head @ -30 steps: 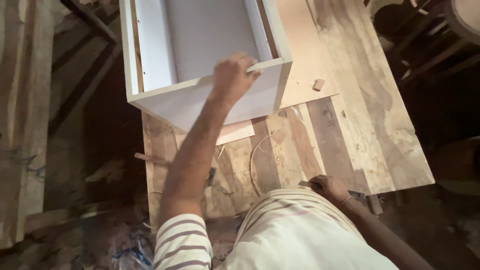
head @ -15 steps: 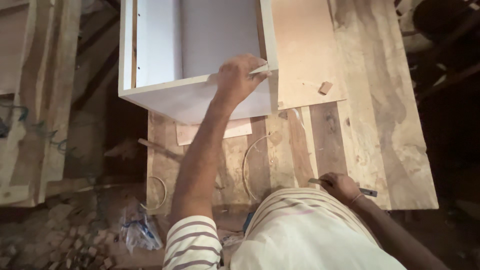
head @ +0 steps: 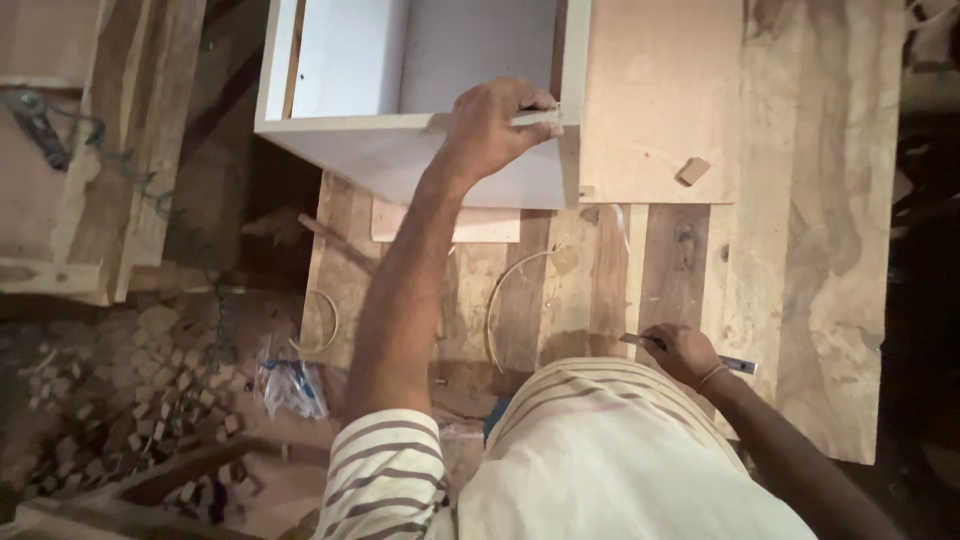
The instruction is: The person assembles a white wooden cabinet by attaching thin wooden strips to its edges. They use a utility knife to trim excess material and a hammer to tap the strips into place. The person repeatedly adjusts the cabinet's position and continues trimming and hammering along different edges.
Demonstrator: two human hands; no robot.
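My left hand (head: pixel 492 125) grips the near top edge of a white open box-shaped cabinet (head: pixel 400 150) that lies on a rough wooden workbench (head: pixel 800 250). Its fingers curl over the rim near the cabinet's right corner. My right hand (head: pixel 682 352) rests low on the bench close to my body, closed on a thin metal tool (head: pixel 738 365) whose tip sticks out to the right. I wear a striped shirt.
A plywood sheet (head: pixel 660 90) lies right of the cabinet with a small wooden block (head: pixel 692 171) on it. Thin curved strips (head: pixel 500 290) lie on the bench. Wooden planks (head: pixel 90 200) stand at left. Rubble and a plastic wrapper (head: pixel 290 385) cover the floor.
The view has shifted, so the cabinet sits higher and more to the left. My left hand has slid right along the cabinet's edge toward the corner. My right hand has moved slightly right with the tool.
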